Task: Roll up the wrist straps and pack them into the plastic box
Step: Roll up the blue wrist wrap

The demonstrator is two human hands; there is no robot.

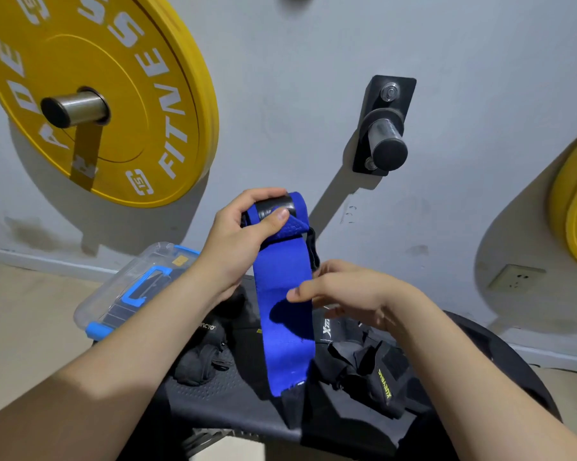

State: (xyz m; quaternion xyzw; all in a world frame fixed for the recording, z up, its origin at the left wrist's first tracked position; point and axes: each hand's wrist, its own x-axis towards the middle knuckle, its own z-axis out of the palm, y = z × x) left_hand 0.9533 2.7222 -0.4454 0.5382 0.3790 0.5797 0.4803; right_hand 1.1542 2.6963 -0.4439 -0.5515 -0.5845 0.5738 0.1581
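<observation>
Strap over the bench, box off left.
The long blue fabric wrist strap (285,314) hangs from the left hand (237,241), right hand (343,291) at its right edge, above the black padded bench (214,394). Black fabric wrist straps (363,367) lie on the bench, and the clear plastic box (120,294) is at its far left corner.

Your left forearm enters from 7 o'clock. Your left grip (243,234) is raised, fingers curled over and thumb pressed on the rolled top of the blue wrist strap (285,294). Your right forearm enters from 5 o'clock. Your right grip (356,291), at 4 o'clock of the left, pinches the strap's edge, thumb in front.
</observation>
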